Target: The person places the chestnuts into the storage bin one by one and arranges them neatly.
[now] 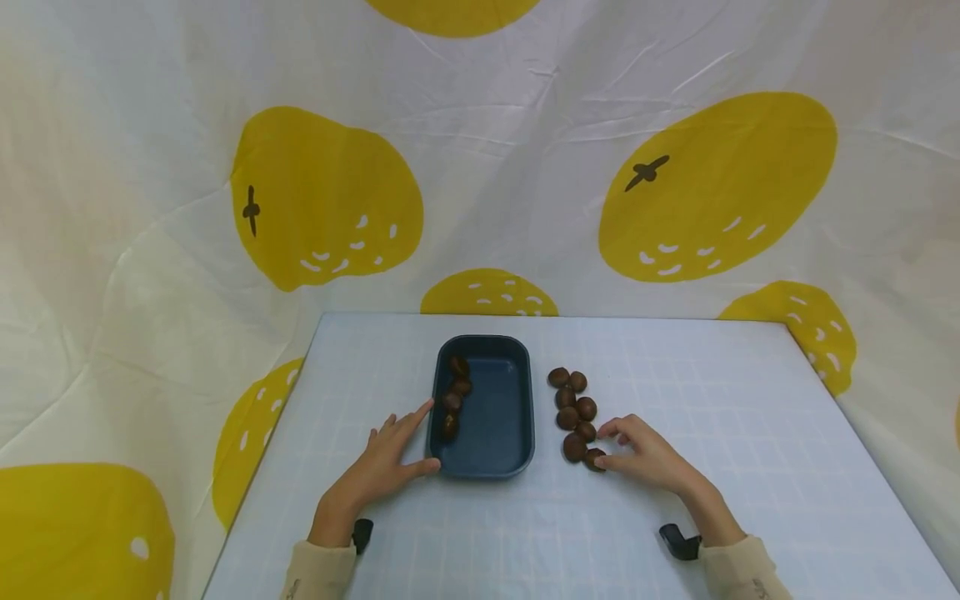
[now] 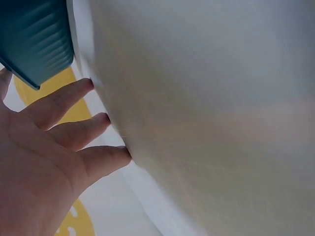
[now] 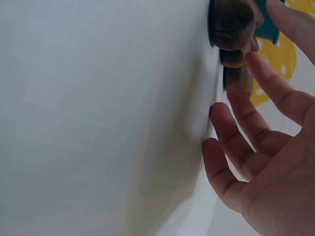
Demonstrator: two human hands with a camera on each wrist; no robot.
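A dark blue rectangular tray [image 1: 491, 467] stands on the table, with several brown chestnuts [image 1: 452, 402] in a line along its left inside wall. My left hand [image 1: 382, 462] lies spread at the tray's left side, thumb and forefinger at its rim; its other fingertips rest on the cloth in the left wrist view. To the tray's right lies a loose double row of chestnuts [image 1: 566, 417]. My right hand [image 1: 648, 454] is at the near end of that row, its thumb over the nearest chestnut [image 1: 592, 458]. In the right wrist view its fingers are loosely bent and spread beside the chestnuts [image 3: 231, 24].
A pale checked cloth covers the table [image 1: 720, 400]. Behind and beside it hangs a white curtain [image 1: 517, 192] printed with yellow fruit. Dark wrist-worn devices [image 1: 679, 543] show near both beige sleeves.
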